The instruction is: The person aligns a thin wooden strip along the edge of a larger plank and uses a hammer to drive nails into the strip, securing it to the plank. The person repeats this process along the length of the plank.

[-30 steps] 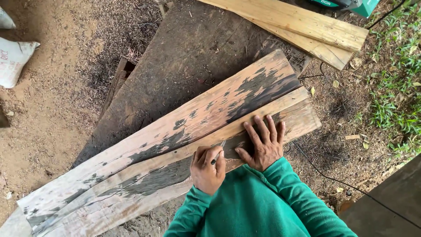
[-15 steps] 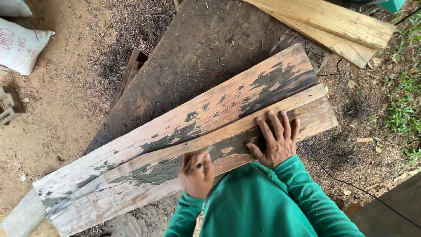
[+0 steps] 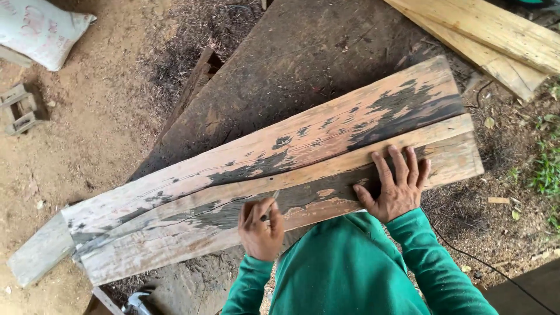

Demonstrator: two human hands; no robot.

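A person in green sleeves leans over two long, weathered wooden planks lying side by side on a dark, worn work surface, seen from above. The near plank (image 3: 326, 186) runs from lower left to upper right, pale wood blotched with black stains; the far plank (image 3: 291, 146) lies touching it along its far edge.

The left hand (image 3: 261, 227) rests on the near plank toward its middle, fingers curled together and pinching a thin pencil-like tool (image 3: 270, 205), whose tip touches the wood. What kind of tool it is cannot be told for certain.

The right hand (image 3: 396, 186) lies flat on the same plank farther right, palm down, fingers spread and pointing away from the person, pressing on the board.

At the far right, a stack of fresh, light-coloured boards (image 3: 496, 41) sits well apart. On the sandy ground at far left lies a white sack (image 3: 46, 29), with a small wooden block frame (image 3: 20, 111) near it. Sawdust and green weeds (image 3: 545, 169) edge the right side. A black cable (image 3: 466, 256) trails over the ground near the person's right sleeve.
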